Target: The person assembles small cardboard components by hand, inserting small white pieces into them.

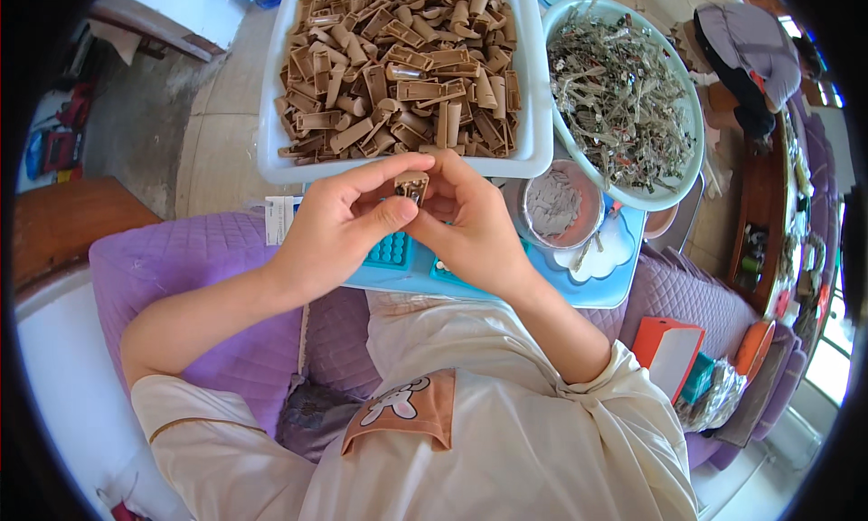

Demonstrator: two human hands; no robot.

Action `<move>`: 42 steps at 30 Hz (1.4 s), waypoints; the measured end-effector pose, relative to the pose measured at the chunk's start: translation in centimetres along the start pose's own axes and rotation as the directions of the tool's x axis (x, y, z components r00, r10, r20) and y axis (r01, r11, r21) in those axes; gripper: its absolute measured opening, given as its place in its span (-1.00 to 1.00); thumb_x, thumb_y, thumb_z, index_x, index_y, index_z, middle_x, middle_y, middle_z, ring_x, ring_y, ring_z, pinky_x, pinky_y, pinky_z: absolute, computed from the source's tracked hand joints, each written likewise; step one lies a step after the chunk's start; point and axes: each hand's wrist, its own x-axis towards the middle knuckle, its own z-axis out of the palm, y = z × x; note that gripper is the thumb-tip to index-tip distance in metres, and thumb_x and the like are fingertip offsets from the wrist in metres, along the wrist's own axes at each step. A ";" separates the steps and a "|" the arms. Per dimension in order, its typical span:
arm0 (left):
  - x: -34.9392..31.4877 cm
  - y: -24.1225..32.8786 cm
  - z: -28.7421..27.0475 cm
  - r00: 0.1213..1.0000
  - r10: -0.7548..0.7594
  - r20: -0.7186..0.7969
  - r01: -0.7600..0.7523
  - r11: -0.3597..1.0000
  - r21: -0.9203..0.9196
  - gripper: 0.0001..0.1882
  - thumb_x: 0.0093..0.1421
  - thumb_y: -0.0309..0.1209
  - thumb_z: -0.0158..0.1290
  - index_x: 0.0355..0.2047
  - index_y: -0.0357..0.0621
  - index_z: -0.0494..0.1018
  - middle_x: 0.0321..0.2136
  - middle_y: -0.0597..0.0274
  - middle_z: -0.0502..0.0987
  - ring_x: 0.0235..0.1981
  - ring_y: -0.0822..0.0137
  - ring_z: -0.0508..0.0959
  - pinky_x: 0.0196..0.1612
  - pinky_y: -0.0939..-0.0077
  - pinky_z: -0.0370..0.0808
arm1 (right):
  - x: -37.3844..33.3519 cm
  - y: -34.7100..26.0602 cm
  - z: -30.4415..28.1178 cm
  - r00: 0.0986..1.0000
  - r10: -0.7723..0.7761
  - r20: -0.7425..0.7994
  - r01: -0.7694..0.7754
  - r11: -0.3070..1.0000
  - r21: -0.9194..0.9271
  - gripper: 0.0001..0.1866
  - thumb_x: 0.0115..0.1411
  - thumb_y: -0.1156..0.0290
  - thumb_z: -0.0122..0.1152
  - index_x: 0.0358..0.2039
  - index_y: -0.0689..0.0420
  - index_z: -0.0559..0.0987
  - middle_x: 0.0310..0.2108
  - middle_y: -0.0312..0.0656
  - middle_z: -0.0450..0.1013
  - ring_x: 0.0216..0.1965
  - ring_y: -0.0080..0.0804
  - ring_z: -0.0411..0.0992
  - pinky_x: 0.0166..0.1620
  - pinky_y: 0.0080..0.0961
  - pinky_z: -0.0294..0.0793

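Between both hands, just in front of the large tray, is a small brown plastic casing with its open end showing dark and shiny parts inside (412, 187). My left hand (336, 221) pinches it with the thumb at its lower edge and the fingers behind. From the other side, my right hand (472, 227) closes its fingers around it; some of those fingertips are hidden. Beneath the hands, a teal tray with round bumps (391, 251) lies on the light blue table (592, 293). The white tray (541, 96) beyond holds a heap of similar brown casings (398, 69).
A pale green basin (697, 128) at the right holds tangled clear parts with wires (619, 92). In front of it stands a round tub (592, 236) with greyish pieces. A person (746, 56) bends at the far right. Purple quilted seating (194, 259) surrounds me; a red-orange box (665, 354) sits on it.
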 end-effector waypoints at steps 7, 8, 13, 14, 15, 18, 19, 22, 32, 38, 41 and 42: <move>1.1 -0.8 -1.8 0.952 -0.304 0.036 0.306 0.937 -0.168 -0.59 0.13 -0.32 -0.08 -0.01 -0.10 0.20 -0.28 0.25 0.40 -0.30 0.44 0.45 -0.27 0.56 0.46 | -4.0 2.1 -4.7 0.990 0.028 -0.135 -0.068 0.952 -0.298 -0.74 -0.02 0.56 0.08 -0.27 0.27 0.35 -0.45 -0.18 0.41 -0.38 -0.49 0.41 -0.33 -0.58 0.42; 1.2 -1.0 -1.9 0.946 -0.318 0.067 0.325 0.934 -0.151 -0.59 0.13 -0.33 -0.08 -0.01 -0.10 0.20 -0.27 0.24 0.40 -0.31 0.43 0.46 -0.28 0.55 0.47 | -4.9 2.9 -5.3 0.985 0.028 -0.169 -0.111 0.854 -0.509 -0.77 -0.03 0.58 0.08 -0.30 0.26 0.37 -0.47 -0.18 0.42 -0.40 -0.45 0.42 -0.36 -0.57 0.42; 1.6 -0.7 -2.0 0.920 -0.355 0.167 0.382 0.908 -0.173 -0.58 0.11 -0.33 -0.05 -0.02 -0.10 0.19 -0.27 0.23 0.40 -0.33 0.40 0.48 -0.33 0.55 0.50 | -7.2 8.4 -6.6 0.967 -0.253 -0.036 0.103 0.516 -0.850 -0.77 -0.08 0.61 0.09 -0.34 0.20 0.41 -0.49 -0.14 0.41 -0.44 -0.30 0.42 -0.43 -0.51 0.41; 1.6 -0.7 -2.0 0.917 -0.347 0.198 0.382 0.907 -0.180 -0.58 0.10 -0.33 -0.04 -0.02 -0.10 0.19 -0.28 0.23 0.41 -0.33 0.39 0.49 -0.34 0.55 0.51 | -7.1 9.0 -6.6 0.950 -0.312 0.010 0.141 0.401 -0.905 -0.77 -0.08 0.61 0.09 -0.33 0.20 0.41 -0.46 -0.11 0.41 -0.44 -0.24 0.41 -0.42 -0.47 0.41; 1.7 -0.7 -2.1 0.912 -0.340 0.229 0.383 0.905 -0.185 -0.57 0.09 -0.33 -0.04 -0.03 -0.10 0.19 -0.29 0.23 0.41 -0.33 0.38 0.49 -0.35 0.55 0.52 | -7.1 9.6 -6.7 0.950 -0.313 0.006 0.139 0.404 -0.904 -0.77 -0.08 0.61 0.09 -0.33 0.20 0.41 -0.46 -0.11 0.41 -0.44 -0.24 0.41 -0.42 -0.47 0.41; 1.5 -1.0 -1.9 0.892 -0.336 0.303 0.410 0.883 -0.230 -0.54 0.06 -0.28 0.00 -0.04 -0.10 0.20 -0.30 0.25 0.41 -0.32 0.36 0.49 -0.35 0.53 0.52 | -6.6 10.8 -6.9 0.910 -0.413 0.029 0.179 0.329 -0.927 -0.71 -0.17 0.62 0.09 -0.34 0.16 0.41 -0.55 -0.20 0.38 -0.47 -0.31 0.39 -0.46 -0.45 0.39; 1.3 -1.0 -1.8 0.889 -0.342 0.305 0.416 0.881 -0.225 -0.54 0.06 -0.28 0.00 -0.04 -0.10 0.20 -0.30 0.25 0.41 -0.32 0.36 0.49 -0.35 0.53 0.52 | -6.5 11.0 -7.0 0.915 -0.403 0.018 0.164 0.331 -0.929 -0.71 -0.17 0.62 0.08 -0.34 0.17 0.41 -0.56 -0.20 0.38 -0.47 -0.31 0.39 -0.46 -0.46 0.39; 0.7 -0.7 -1.3 0.865 -0.365 0.345 0.465 0.842 -0.275 -0.58 0.06 -0.37 0.00 -0.05 -0.13 0.22 -0.31 0.24 0.42 -0.32 0.38 0.48 -0.31 0.51 0.49 | -6.7 11.6 -7.3 0.924 -0.381 -0.007 0.133 0.341 -0.931 -0.71 -0.17 0.61 0.07 -0.34 0.17 0.41 -0.57 -0.20 0.37 -0.47 -0.31 0.38 -0.45 -0.46 0.39; 0.1 -1.1 -0.3 0.818 -0.429 0.382 0.545 0.790 -0.281 -0.57 0.05 -0.36 0.02 -0.06 -0.12 0.23 -0.27 0.26 0.42 -0.30 0.35 0.48 -0.27 0.48 0.49 | -7.6 12.1 -8.2 0.940 -0.340 0.029 0.129 0.274 -0.953 -0.67 -0.20 0.66 0.02 -0.32 0.14 0.42 -0.46 -0.18 0.37 -0.40 -0.25 0.36 -0.36 -0.41 0.38; -0.4 -1.5 0.4 0.808 -0.434 0.398 0.539 0.818 -0.200 -0.46 -0.04 -0.23 0.09 -0.05 -0.12 0.21 -0.28 0.23 0.42 -0.30 0.31 0.50 -0.32 0.43 0.52 | -8.3 11.8 -8.0 0.957 -0.290 -0.002 0.066 0.225 -0.972 -0.65 -0.19 0.62 -0.02 -0.29 0.13 0.36 -0.39 -0.15 0.31 -0.31 -0.22 0.31 -0.36 -0.40 0.38; -0.4 -1.8 0.7 0.800 -0.453 0.394 0.552 0.813 -0.185 -0.45 -0.05 -0.23 0.10 -0.06 -0.12 0.22 -0.28 0.24 0.41 -0.30 0.31 0.49 -0.31 0.44 0.52 | -8.4 11.2 -7.6 0.970 -0.229 -0.079 -0.025 0.230 -0.973 -0.68 -0.14 0.64 -0.01 -0.29 0.14 0.37 -0.43 -0.16 0.32 -0.36 -0.21 0.33 -0.36 -0.39 0.37; -0.4 -2.0 0.7 0.803 -0.452 0.389 0.547 0.817 -0.181 -0.45 -0.05 -0.23 0.10 -0.07 -0.12 0.22 -0.28 0.24 0.41 -0.29 0.31 0.49 -0.30 0.44 0.51 | -8.3 10.7 -7.3 0.970 -0.230 -0.080 -0.025 0.232 -0.973 -0.68 -0.14 0.64 -0.01 -0.29 0.14 0.37 -0.43 -0.16 0.32 -0.36 -0.21 0.33 -0.36 -0.39 0.37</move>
